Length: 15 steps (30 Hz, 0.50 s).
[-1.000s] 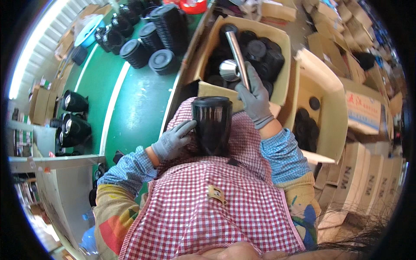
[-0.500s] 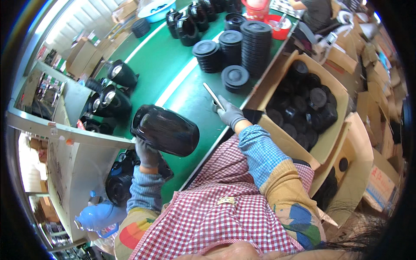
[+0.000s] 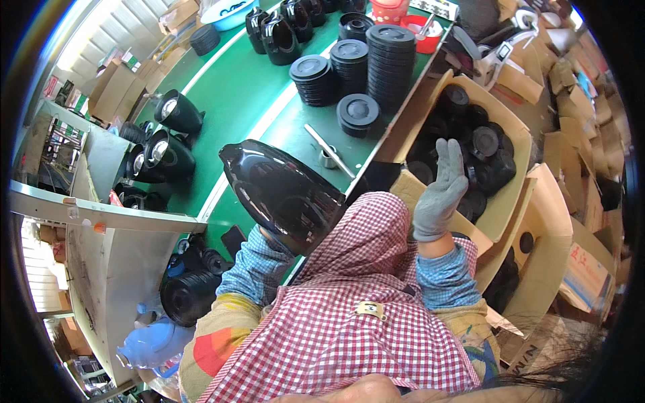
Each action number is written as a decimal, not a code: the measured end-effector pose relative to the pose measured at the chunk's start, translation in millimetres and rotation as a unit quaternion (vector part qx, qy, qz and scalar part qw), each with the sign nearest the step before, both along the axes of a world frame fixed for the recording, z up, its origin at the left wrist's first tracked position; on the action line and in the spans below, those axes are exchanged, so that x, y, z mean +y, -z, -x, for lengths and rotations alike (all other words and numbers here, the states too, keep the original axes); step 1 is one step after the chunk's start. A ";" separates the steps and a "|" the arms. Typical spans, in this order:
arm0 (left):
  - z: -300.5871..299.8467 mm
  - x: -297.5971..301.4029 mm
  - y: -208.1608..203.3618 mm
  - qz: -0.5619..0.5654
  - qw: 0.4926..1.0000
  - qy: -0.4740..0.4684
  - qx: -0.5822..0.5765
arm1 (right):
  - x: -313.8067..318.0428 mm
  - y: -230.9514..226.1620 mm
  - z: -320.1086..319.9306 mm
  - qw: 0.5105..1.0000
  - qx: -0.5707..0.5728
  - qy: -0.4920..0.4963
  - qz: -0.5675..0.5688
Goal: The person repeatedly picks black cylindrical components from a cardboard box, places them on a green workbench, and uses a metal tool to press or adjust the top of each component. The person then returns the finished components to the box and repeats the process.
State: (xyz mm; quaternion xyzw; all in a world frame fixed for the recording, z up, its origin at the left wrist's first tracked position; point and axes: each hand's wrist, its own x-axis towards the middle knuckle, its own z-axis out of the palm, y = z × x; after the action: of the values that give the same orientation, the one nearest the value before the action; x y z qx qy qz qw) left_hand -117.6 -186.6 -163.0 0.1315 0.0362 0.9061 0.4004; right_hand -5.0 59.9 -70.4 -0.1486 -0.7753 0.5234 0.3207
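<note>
A glossy black jug body (image 3: 285,191) with a pointed lip lies tilted in front of me, over the table's near edge. My left hand is behind it, holding it up; only a bit of wrist shows below, above my blue checked cuff (image 3: 252,269). My grey-gloved right hand (image 3: 440,191) is raised, empty, with straight fingers, in front of the box of black parts. On the table beyond the jug body, a slim metal rod (image 3: 329,151) rests across a small metal ring-shaped piece (image 3: 327,160).
Stacks of round black lids (image 3: 391,67) stand on the green table (image 3: 248,87). More jug bodies (image 3: 178,113) are at left and far back. A cardboard box (image 3: 521,168) of black parts borders the table at right. A metal frame bar (image 3: 141,213) crosses at left.
My right hand has left the rod, moving right and rising with straightened fingers. The jug body has come nearer me and turned, its lip now pointing up and left, hiding my left hand.
</note>
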 end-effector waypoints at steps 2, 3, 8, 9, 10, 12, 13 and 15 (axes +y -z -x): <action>-9.3 19.4 -4.4 0.006 0.999 0.043 0.005 | -30.3 26.3 -11.0 0.992 0.083 -0.079 0.049; -13.7 29.6 -5.0 0.009 0.998 0.067 0.006 | -45.2 30.3 -8.1 0.978 0.154 -0.132 0.052; -40.6 51.8 -7.9 0.027 0.992 0.126 0.011 | -48.4 -17.1 -23.8 0.966 0.157 -0.200 0.047; -46.1 51.7 -9.9 0.032 0.990 0.137 0.017 | -47.3 -27.9 -34.5 0.968 0.118 -0.203 0.084; -47.5 57.3 -10.9 0.031 0.989 0.146 0.023 | -39.1 -23.5 -39.0 0.959 0.131 -0.239 0.078; -51.5 58.5 -14.5 0.044 0.985 0.162 0.031 | -31.9 -15.3 -49.6 0.926 0.147 -0.298 0.177; -54.2 58.0 -16.1 0.049 0.984 0.169 0.035 | -30.0 -11.1 -55.6 0.935 0.145 -0.297 0.126; -61.0 59.2 -19.3 0.058 0.981 0.180 0.043 | -27.2 -11.2 -67.5 0.946 0.141 -0.290 0.018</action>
State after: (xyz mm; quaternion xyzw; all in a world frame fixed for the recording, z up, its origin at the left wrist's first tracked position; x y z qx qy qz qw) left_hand -56.6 -127.4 -143.7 0.1513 0.0816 0.8090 0.5622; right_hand 62.5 32.7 -59.3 0.1522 -0.7224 0.6232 0.2582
